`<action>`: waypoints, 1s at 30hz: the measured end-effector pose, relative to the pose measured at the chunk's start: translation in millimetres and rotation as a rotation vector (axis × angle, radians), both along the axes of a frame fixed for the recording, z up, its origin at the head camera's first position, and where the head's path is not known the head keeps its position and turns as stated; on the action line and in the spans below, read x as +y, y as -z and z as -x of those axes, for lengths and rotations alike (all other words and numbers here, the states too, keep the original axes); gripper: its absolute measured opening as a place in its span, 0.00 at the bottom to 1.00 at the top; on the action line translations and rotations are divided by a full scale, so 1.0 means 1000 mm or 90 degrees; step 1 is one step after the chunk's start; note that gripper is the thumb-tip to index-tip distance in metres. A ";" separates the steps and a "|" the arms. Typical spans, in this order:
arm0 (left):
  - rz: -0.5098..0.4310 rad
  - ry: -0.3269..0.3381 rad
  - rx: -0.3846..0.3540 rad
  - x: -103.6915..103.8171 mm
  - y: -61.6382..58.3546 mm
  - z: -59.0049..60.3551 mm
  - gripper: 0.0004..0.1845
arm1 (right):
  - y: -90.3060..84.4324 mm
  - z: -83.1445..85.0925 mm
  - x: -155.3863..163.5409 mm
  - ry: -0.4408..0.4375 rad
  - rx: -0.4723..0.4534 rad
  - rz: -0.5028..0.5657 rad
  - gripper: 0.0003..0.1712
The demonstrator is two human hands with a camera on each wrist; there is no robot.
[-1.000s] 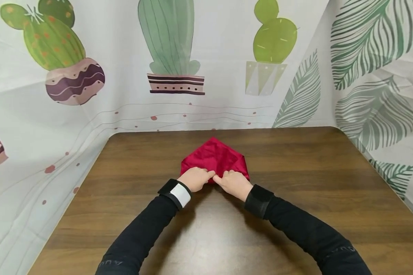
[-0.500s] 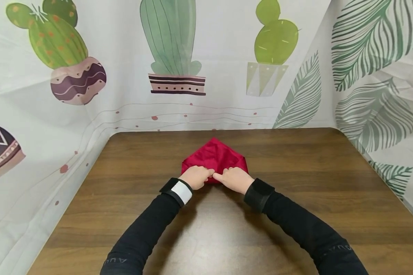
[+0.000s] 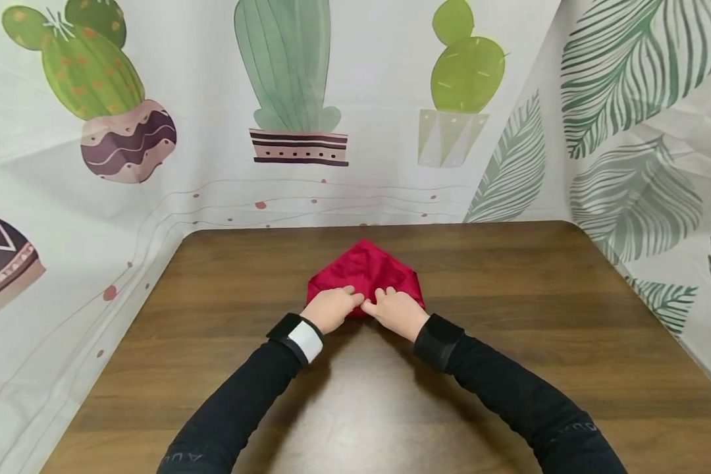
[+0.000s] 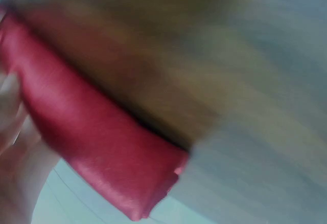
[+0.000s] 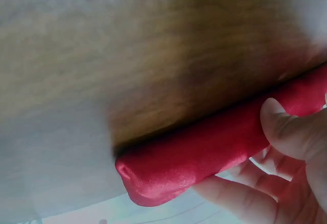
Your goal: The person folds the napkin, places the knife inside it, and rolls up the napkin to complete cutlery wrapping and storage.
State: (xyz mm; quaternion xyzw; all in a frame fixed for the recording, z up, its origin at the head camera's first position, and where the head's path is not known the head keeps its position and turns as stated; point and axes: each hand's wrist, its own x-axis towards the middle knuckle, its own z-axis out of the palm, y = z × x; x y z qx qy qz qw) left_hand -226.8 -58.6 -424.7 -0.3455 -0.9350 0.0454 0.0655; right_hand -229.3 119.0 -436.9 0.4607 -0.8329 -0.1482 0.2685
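A shiny red cloth (image 3: 364,263) lies at the far middle of the table, its pointed end away from me. Its near edge forms a thick roll, which shows in the left wrist view as a red cloth roll (image 4: 97,127) and in the right wrist view as the same roll (image 5: 204,150). My left hand (image 3: 332,308) grips the roll left of its middle. Just right of it, my right hand (image 3: 398,314) holds the roll, thumb on the near side and fingers on the far side. The hands nearly meet, and they hide part of the near edge.
The brown wooden table (image 3: 225,283) reaches back to a white curtain (image 3: 385,151) printed with cacti and leaves. Rounded corners mark the table's far edge, just beyond the cloth. Both wrists wear black bands.
The fingers of both hands have shifted slightly on the near edge of the cloth. The cloth keeps nearly the same place and outline, while the head view has swayed a little.
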 end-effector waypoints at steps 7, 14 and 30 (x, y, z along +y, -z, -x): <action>0.040 0.005 0.120 0.004 0.005 -0.010 0.09 | -0.001 0.007 0.000 0.002 -0.059 -0.021 0.18; 0.023 -0.042 0.084 0.009 0.008 -0.007 0.07 | -0.003 -0.012 -0.010 0.134 0.008 0.004 0.17; -0.015 -0.133 0.058 0.013 0.008 -0.004 0.06 | 0.002 -0.005 -0.025 0.157 -0.026 0.114 0.08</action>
